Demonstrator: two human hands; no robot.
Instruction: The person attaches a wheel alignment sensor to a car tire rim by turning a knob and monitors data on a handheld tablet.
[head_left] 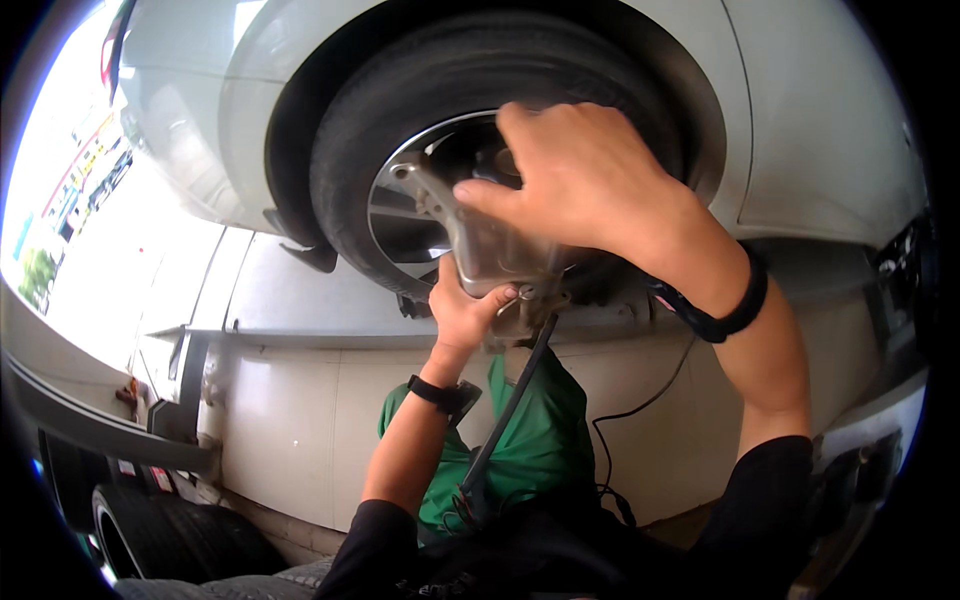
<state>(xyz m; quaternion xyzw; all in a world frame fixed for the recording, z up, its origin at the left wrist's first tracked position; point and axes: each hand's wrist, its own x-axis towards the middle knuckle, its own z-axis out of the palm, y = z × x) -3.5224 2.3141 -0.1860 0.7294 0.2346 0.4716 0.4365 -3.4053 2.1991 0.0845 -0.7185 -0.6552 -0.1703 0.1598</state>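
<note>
A translucent grey-brown plastic tank (500, 250), with bracket-like lugs on its edges, is held up in front of the car wheel. My left hand (465, 312) is closed around its lower left side, the thumb lying across the front near a small round fitting. Above the tank, my right hand (590, 175) is slightly blurred, back of the hand up. Its thumb spreads away from the forefinger and points at the tank's upper part; whether it touches cannot be told. The other fingertips are hidden. Behind is a black tyre (350, 150) on a silver-spoked rim (395, 205).
A pale car body (240, 130) surrounds the wheel. A grey rail (300, 325) runs beneath it. Loose tyres (170, 540) lie at lower left beside a metal frame (180, 390). A black cable (640, 408) crosses the tiled floor at right. A dark strip (510, 410) passes over my green trousers.
</note>
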